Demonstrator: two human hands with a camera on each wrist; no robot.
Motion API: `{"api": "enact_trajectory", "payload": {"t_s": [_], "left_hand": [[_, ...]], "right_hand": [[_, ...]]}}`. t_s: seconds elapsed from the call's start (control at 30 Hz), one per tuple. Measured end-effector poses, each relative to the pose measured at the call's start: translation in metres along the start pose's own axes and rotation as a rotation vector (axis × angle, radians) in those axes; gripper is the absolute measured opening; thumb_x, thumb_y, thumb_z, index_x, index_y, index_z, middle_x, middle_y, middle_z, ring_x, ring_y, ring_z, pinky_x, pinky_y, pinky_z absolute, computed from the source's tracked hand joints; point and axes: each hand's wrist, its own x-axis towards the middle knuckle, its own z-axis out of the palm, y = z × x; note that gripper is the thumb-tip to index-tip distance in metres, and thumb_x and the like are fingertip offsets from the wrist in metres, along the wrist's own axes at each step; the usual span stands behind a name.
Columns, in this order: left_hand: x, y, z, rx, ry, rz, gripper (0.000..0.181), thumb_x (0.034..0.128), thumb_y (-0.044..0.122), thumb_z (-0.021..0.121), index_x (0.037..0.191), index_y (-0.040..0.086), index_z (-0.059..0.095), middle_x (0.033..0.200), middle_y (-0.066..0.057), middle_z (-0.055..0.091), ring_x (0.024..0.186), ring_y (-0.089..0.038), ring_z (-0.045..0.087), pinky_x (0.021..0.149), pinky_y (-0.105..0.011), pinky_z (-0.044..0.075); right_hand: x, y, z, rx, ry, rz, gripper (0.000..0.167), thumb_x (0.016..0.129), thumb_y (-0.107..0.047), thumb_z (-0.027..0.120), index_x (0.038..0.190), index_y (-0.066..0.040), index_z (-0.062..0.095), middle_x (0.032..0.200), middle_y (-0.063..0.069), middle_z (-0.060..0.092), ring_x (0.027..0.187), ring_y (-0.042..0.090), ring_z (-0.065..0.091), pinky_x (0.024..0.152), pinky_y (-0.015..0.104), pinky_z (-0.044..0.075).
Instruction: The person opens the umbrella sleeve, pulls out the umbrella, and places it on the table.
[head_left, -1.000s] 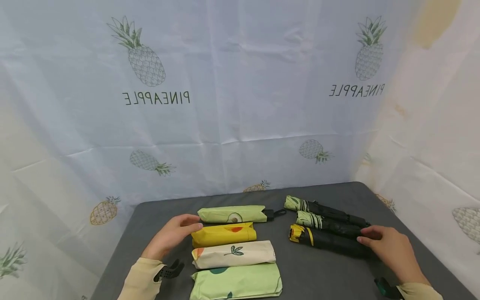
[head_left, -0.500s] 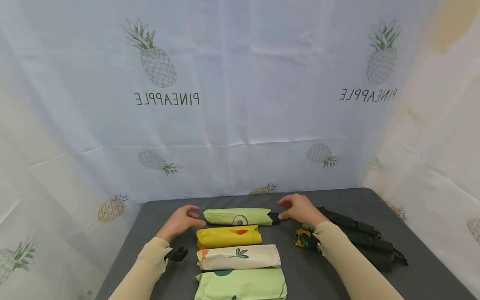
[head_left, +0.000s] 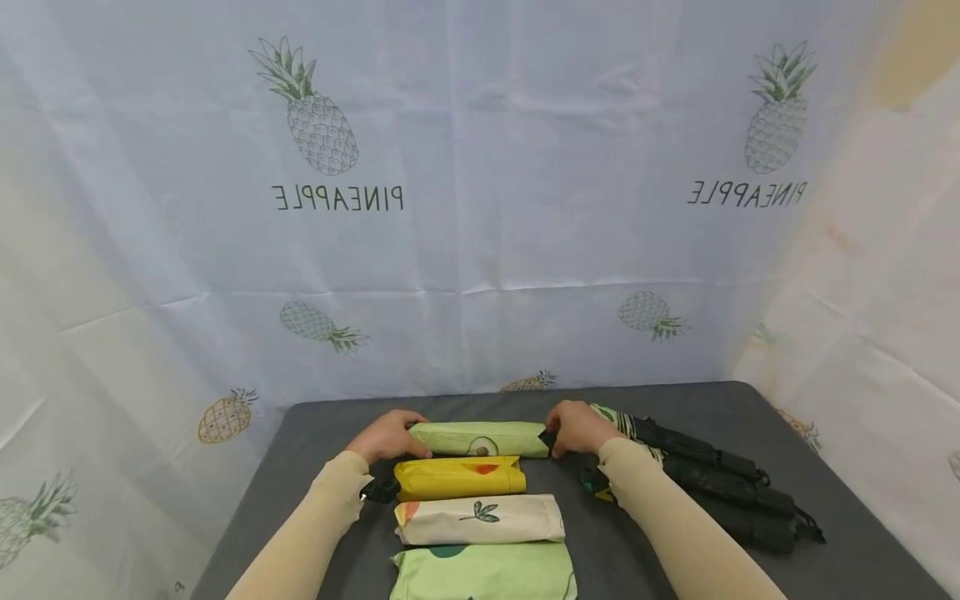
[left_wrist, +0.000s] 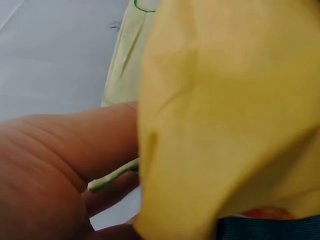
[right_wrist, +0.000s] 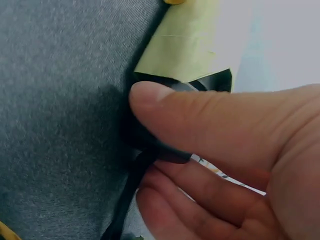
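A folding umbrella in a light green avocado-print sleeve (head_left: pixel 450 436) lies at the back of the dark table. My left hand (head_left: pixel 390 435) holds its left end; in the left wrist view, yellow cloth (left_wrist: pixel 215 100) hides the fingertips and most of that end. My right hand (head_left: pixel 581 427) pinches the black handle (right_wrist: pixel 137 130) at the other end, thumb on one side and fingers on the other. A black strap (right_wrist: pixel 125 195) hangs from the handle. In front lie a yellow sleeve (head_left: pixel 457 477), a cream leaf-print sleeve (head_left: pixel 517 518) and a larger green one (head_left: pixel 487 571).
Several black folded umbrellas (head_left: pixel 693 446) lie slanted on the right, partly behind my right forearm. The dark table (head_left: pixel 330 417) meets a white pineapple-print curtain (head_left: pixel 480 208) at its back and sides.
My right hand has left the black umbrellas on the right, crossed to the light green umbrella and taken its handle. My left hand has shifted right onto the umbrella's left end.
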Motion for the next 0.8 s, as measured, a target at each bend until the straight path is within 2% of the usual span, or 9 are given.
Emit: {"api": "enact_trajectory", "payload": {"t_s": [0.17,0.3,0.43,0.53,0.6,0.7,0.8], "left_hand": [[-0.009,-0.007,0.001,0.018,-0.018,0.016,0.044,0.0868,0.022,0.090,0.127,0.009,0.078,0.120,-0.007,0.074,0.096,-0.020,0.068,0.085,-0.043,0.063],[-0.018,-0.018,0.000,-0.037,-0.041,0.086,0.043,0.0872,0.024,0.090,0.126,0.009,0.079,0.116,-0.006,0.076,0.095,-0.019,0.069,0.085,-0.041,0.063],[-0.029,-0.027,-0.006,-0.154,-0.045,0.144,0.049,0.0869,0.029,0.091,0.130,0.010,0.077,0.120,-0.007,0.076,0.099,-0.019,0.069,0.087,-0.039,0.061],[-0.038,-0.029,-0.013,-0.259,-0.041,0.180,0.057,0.0886,0.030,0.090,0.138,0.010,0.072,0.126,-0.009,0.074,0.104,-0.021,0.070,0.092,-0.039,0.061],[-0.044,-0.026,-0.016,-0.347,-0.053,0.205,0.060,0.0906,0.028,0.089,0.143,0.009,0.067,0.129,-0.011,0.073,0.107,-0.023,0.071,0.096,-0.041,0.062],[-0.051,-0.018,-0.017,-0.493,-0.108,0.245,0.061,0.0944,0.019,0.086,0.148,0.005,0.059,0.133,-0.014,0.068,0.113,-0.027,0.072,0.102,-0.046,0.063],[-0.057,-0.009,-0.016,-0.598,-0.156,0.272,0.061,0.0960,0.012,0.083,0.149,0.004,0.054,0.136,-0.016,0.063,0.118,-0.030,0.071,0.108,-0.051,0.061]], "right_hand": [[-0.008,0.000,-0.001,0.000,-0.013,-0.041,0.041,0.080,-0.005,0.094,0.119,-0.008,0.080,0.119,0.008,0.077,0.105,0.027,0.073,0.090,0.047,0.065],[-0.018,-0.001,-0.008,0.044,-0.016,-0.098,0.042,0.079,-0.008,0.094,0.118,-0.010,0.080,0.118,0.005,0.077,0.108,0.026,0.072,0.092,0.047,0.064],[-0.032,0.000,-0.017,0.129,-0.001,-0.182,0.042,0.082,-0.015,0.092,0.122,-0.013,0.079,0.121,0.003,0.076,0.111,0.025,0.070,0.096,0.048,0.063],[-0.044,0.006,-0.020,0.213,0.031,-0.241,0.043,0.087,-0.022,0.090,0.127,-0.015,0.077,0.126,0.004,0.075,0.112,0.023,0.069,0.099,0.048,0.062],[-0.054,0.010,-0.019,0.300,0.063,-0.265,0.043,0.091,-0.026,0.088,0.131,-0.015,0.076,0.131,0.007,0.073,0.114,0.024,0.070,0.100,0.049,0.061],[-0.070,0.017,-0.015,0.460,0.116,-0.285,0.044,0.095,-0.028,0.085,0.136,-0.017,0.073,0.141,0.010,0.069,0.124,0.027,0.070,0.106,0.049,0.060],[-0.084,0.020,-0.009,0.613,0.147,-0.286,0.046,0.097,-0.029,0.083,0.140,-0.017,0.070,0.148,0.012,0.064,0.131,0.025,0.067,0.110,0.047,0.058]]}}
